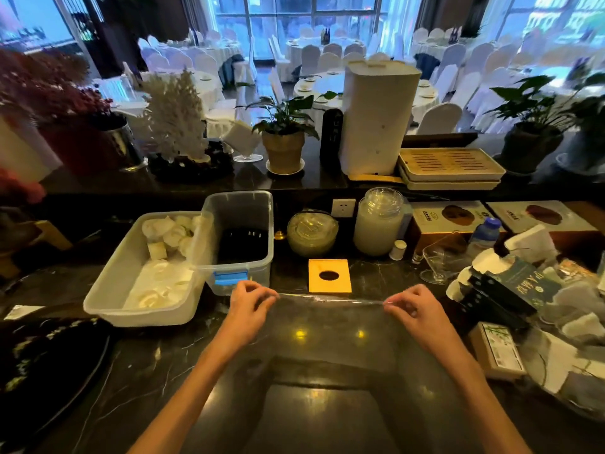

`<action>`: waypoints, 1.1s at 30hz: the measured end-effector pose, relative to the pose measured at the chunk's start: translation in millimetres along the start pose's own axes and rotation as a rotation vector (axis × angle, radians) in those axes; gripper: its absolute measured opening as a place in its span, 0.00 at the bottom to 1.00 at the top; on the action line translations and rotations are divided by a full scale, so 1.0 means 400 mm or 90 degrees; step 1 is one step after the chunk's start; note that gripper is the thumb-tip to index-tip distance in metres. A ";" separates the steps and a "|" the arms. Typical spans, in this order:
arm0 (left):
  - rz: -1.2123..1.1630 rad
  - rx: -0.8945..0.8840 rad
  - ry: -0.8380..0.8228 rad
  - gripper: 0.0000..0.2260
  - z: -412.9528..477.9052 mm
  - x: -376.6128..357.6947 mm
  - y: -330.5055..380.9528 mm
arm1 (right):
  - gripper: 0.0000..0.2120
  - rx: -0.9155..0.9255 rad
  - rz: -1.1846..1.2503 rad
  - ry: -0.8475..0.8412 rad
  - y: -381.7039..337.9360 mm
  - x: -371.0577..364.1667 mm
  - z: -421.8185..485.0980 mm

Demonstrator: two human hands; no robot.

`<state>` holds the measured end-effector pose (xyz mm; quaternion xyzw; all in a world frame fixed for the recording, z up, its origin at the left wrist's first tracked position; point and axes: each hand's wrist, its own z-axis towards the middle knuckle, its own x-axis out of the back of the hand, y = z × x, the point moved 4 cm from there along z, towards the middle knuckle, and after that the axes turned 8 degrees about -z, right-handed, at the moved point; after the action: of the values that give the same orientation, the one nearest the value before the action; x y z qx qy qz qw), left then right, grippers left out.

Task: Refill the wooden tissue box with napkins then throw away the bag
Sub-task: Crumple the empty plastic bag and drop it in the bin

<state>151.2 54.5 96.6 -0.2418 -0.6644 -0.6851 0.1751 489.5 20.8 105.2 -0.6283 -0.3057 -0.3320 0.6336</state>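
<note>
Both hands up over the dark desk (163, 371), pinching one clear plastic bag (330, 322) by its top edge: left hand (250, 303) at the left corner, right hand (411, 308) at the right, thumbs pressed to fingers on the film; bag stretched taut, long axis running left to right, hanging flat and apparently empty. One wooden tissue box (329, 275) straight ahead, just beyond the bag's top edge, between the two hands and about equally near each; dark oval slot facing up; napkins inside not visible. Likely refill done, disposal left; no bin in view. Two plastic tubs (154, 273) beside the left hand.
</note>
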 end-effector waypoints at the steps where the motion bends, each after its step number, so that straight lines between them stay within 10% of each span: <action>1: -0.006 -0.014 0.001 0.06 -0.001 0.021 -0.008 | 0.07 0.004 0.000 0.012 -0.019 -0.003 -0.004; 7: 0.030 0.007 -0.040 0.10 -0.023 0.127 -0.052 | 0.10 0.023 0.054 -0.025 -0.164 -0.015 -0.014; 10: 0.209 -0.113 -0.133 0.29 -0.027 0.147 -0.023 | 0.10 0.073 -0.025 -0.111 -0.282 -0.011 0.010; 15: -0.088 -0.097 -0.436 0.23 -0.049 0.091 0.077 | 0.08 0.209 -0.198 -0.228 -0.516 0.011 0.071; 22: -0.445 -0.034 -0.180 0.11 -0.027 0.131 -0.006 | 0.51 0.062 0.141 -0.037 -0.436 0.096 0.010; 26: -0.565 0.048 -0.118 0.13 -0.037 0.174 -0.070 | 0.65 -0.091 0.421 -0.229 -0.334 -0.144 -0.059; 33: -0.606 0.107 -0.105 0.13 -0.086 0.233 -0.150 | 0.56 -0.156 0.519 -0.264 -0.353 -0.374 -0.028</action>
<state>37.7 31.0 99.7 0.0499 -0.7658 -0.6118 -0.1916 286.8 16.5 68.1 -0.8203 -0.1128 0.0421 0.5591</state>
